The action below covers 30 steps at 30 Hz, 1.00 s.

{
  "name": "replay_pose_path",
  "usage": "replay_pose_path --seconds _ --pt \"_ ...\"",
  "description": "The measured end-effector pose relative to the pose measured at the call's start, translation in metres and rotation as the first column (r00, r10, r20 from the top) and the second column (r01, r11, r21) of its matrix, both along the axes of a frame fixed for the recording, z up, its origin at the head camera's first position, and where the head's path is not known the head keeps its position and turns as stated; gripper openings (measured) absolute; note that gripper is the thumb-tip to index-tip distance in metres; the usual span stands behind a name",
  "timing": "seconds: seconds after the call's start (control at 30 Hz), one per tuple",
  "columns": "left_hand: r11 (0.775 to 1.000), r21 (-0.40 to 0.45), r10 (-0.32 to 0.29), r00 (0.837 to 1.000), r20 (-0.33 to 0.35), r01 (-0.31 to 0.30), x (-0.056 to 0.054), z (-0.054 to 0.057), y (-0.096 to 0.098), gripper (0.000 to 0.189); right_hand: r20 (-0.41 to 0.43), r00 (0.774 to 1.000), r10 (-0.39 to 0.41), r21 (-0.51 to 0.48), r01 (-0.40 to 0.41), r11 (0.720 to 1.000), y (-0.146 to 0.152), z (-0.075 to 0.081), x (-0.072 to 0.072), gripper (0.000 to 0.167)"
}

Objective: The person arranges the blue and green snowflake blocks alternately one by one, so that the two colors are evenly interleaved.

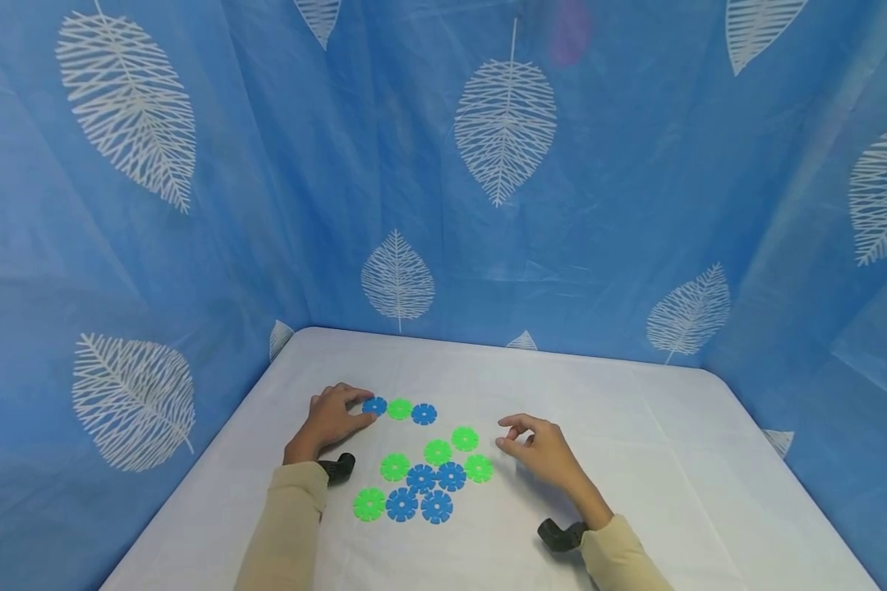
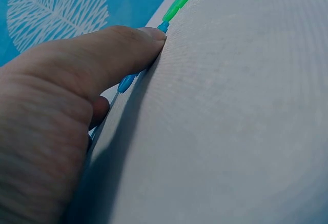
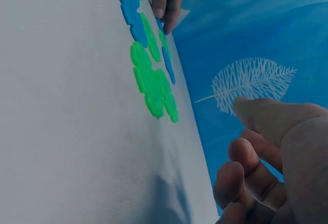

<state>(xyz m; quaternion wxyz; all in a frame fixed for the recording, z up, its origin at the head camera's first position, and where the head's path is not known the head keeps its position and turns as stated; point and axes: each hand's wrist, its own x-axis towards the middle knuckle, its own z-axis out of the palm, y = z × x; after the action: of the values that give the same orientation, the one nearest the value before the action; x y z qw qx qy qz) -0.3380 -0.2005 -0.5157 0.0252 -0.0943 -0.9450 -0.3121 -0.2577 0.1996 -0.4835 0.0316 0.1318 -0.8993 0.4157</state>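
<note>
My left hand (image 1: 334, 420) has its thumb and index finger at the edges of a blue notched plastic disc (image 1: 374, 406) lying flat on the table. That disc is the left end of a row, followed by a green disc (image 1: 400, 409) and another blue disc (image 1: 425, 414). In the left wrist view the thumb (image 2: 123, 49) presses at the blue disc's rim. My right hand (image 1: 543, 451) hovers over the table, fingers loosely bent and holding nothing. Nearest to it are a green disc (image 1: 465, 438) and a second green disc (image 1: 479, 469).
Closer to me lies a loose group of several blue discs (image 1: 421, 478) and green discs (image 1: 369, 505), some touching or overlapping. A white cloth covers the table (image 1: 636, 435). Blue curtains (image 1: 599, 205) with white leaf prints stand behind and at both sides.
</note>
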Motion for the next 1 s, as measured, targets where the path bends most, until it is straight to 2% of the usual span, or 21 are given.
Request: replay_pose_path --seconds 0.23,0.33,0.6,1.0 --pt "1.000 0.002 0.003 1.000 0.022 -0.003 0.001 0.001 0.001 0.046 0.048 0.991 0.128 0.007 -0.129 0.992 -0.003 -0.015 0.003 0.036" --pt "1.000 -0.004 0.007 1.000 0.025 -0.007 0.001 0.001 0.001 0.046 0.051 0.987 0.154 0.031 -0.156 0.987 -0.006 -0.018 0.004 0.035" --pt "1.000 0.003 0.000 1.000 0.012 0.000 0.002 0.003 0.001 0.046 0.040 0.990 0.137 0.125 -0.141 0.982 -0.009 -0.021 0.007 0.034" --pt "1.000 0.004 -0.003 1.000 0.012 0.003 0.004 0.004 0.003 0.045 0.039 0.988 0.150 0.200 -0.155 0.967 -0.008 -0.019 0.009 0.046"
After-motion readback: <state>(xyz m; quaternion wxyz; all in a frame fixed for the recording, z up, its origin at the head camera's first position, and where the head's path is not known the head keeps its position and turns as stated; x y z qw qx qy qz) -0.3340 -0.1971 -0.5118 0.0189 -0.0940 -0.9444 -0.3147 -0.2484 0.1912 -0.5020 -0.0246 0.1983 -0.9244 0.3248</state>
